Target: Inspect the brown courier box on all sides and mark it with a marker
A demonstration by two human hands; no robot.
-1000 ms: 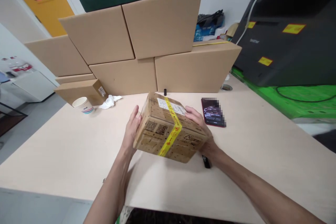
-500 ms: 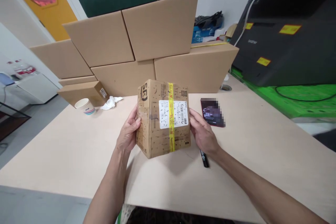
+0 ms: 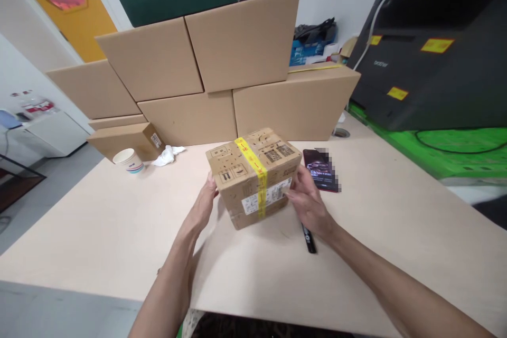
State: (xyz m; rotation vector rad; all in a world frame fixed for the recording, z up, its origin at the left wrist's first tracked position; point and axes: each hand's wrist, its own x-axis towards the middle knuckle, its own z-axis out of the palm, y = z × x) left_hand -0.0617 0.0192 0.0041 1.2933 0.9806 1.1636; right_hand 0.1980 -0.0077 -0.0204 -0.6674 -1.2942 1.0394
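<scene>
Between my two hands is a small brown cardboard box [image 3: 233, 195] with printed marks, a strip of yellow tape over its top and front, and a white shipping label [image 3: 273, 195]. My left hand [image 3: 204, 203] presses against its left side, the fingertips mostly hidden behind it. My right hand [image 3: 311, 203] grips the right front edge, with the thumb by the label. The box is slightly tilted, its top face visible to me. Just below my right hand a black pen-like object [image 3: 308, 239] lies on the table, partly covered by the hand.
Large cardboard boxes [image 3: 186, 121] are stacked along the back. A phone [image 3: 319, 169] lies to the right on the table [image 3: 99, 232]. At the left stand a paper cup [image 3: 129, 161], a crumpled tissue [image 3: 168, 155] and a flat carton [image 3: 119, 140]. A dark printer [image 3: 420, 79] is at right.
The small box has been tipped and turned, so its top face now shows and the labelled face points lower. My right thumb has come round to the front by the label.
</scene>
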